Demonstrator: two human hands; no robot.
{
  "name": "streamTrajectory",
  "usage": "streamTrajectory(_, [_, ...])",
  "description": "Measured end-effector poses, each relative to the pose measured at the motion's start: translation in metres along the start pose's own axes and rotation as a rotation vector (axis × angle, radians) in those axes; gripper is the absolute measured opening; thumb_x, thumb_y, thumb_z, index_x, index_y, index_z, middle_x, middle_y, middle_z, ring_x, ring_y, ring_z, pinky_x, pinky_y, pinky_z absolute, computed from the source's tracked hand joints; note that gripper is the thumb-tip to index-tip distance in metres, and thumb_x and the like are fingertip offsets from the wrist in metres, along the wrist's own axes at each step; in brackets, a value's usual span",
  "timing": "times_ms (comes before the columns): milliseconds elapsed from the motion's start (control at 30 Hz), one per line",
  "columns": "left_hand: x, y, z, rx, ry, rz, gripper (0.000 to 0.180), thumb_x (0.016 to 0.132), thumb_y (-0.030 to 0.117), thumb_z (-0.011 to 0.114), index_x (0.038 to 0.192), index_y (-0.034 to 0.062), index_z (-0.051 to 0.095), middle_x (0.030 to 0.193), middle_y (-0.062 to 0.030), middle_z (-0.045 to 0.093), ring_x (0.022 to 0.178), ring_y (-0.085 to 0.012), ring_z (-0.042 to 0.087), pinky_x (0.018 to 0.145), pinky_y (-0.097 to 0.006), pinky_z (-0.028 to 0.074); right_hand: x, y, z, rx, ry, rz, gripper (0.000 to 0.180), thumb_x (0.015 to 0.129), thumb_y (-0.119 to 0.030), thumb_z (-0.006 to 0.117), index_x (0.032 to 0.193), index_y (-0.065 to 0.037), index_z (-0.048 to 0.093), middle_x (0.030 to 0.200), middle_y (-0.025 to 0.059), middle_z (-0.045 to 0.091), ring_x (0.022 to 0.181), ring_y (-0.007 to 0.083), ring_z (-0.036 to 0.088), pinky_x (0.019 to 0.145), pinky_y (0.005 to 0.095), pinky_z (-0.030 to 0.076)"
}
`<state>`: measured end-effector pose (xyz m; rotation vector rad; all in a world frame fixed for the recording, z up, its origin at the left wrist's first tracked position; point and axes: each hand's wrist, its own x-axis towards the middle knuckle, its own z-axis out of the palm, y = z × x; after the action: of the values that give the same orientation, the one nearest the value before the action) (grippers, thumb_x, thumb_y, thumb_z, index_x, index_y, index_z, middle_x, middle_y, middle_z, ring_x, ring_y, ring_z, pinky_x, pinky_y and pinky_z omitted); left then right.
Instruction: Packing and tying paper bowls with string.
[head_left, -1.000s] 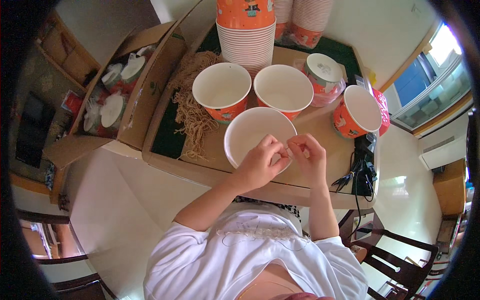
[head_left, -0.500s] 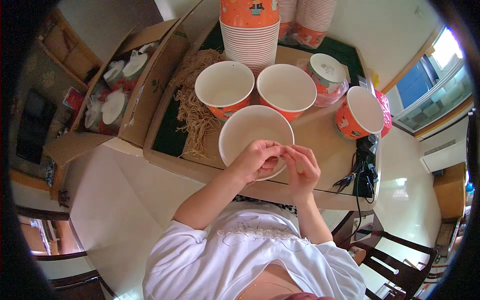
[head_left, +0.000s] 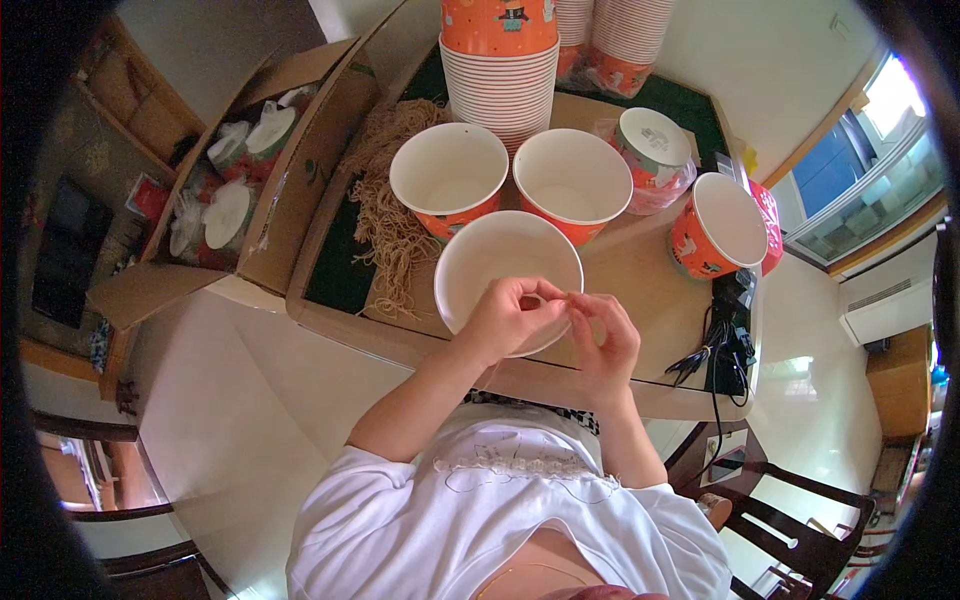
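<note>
Over the near right rim of a white-lined paper bucket [head_left: 490, 255], both my hands meet fingertip to fingertip. My left hand [head_left: 508, 318] is closed in a pinch, and a thin string [head_left: 489, 377] trails below it. My right hand [head_left: 607, 332] pinches at the same spot, thumb against forefinger; the bit of string between the fingers is hardly visible. Just beyond stand two orange-patterned paper buckets, the left one [head_left: 448, 170] and the right one [head_left: 573, 178], upright with open tops.
Tan strings [head_left: 385, 220] lie heaped at the left, beside a cardboard box [head_left: 290, 190] of wrapped buckets. A tall bucket stack [head_left: 498, 85] rises behind. To the right are another bucket [head_left: 728, 222], an upturned wrapped one [head_left: 655, 150] and black cables [head_left: 725, 345].
The near bucket has shifted slightly left. My left hand has moved a little, its fingers now more bent, while the right thumb has opened slightly away from the fingers.
</note>
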<state>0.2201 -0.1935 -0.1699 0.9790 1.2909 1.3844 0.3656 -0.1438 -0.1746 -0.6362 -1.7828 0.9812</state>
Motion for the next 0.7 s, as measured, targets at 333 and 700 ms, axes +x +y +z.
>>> streamTrajectory(333, [-0.011,0.023,0.011,0.473,0.155,0.259,0.005,0.078,0.007,0.065,0.083,0.0046,0.067,0.076,0.0009,0.059,0.054,-0.0037,0.044,0.049,-0.020,0.036,-0.002,0.008,-0.002,0.115,-0.032,0.184,0.007,0.081,0.001,0.063,0.088,0.002,0.061,0.082,0.0048,0.064,0.079,0.0103,0.058,0.072,0.0238,0.046])
streamTrajectory(700, [-0.014,0.027,0.011,0.501,0.106,0.154,0.012,0.081,0.009,0.065,0.092,0.0053,0.069,0.068,-0.0022,0.064,0.050,-0.0031,0.044,0.046,-0.023,0.037,-0.003,0.017,-0.002,0.140,0.002,0.188,0.007,0.081,0.003,0.061,0.088,0.000,0.061,0.083,0.0041,0.064,0.078,0.0100,0.056,0.073,0.0230,0.044])
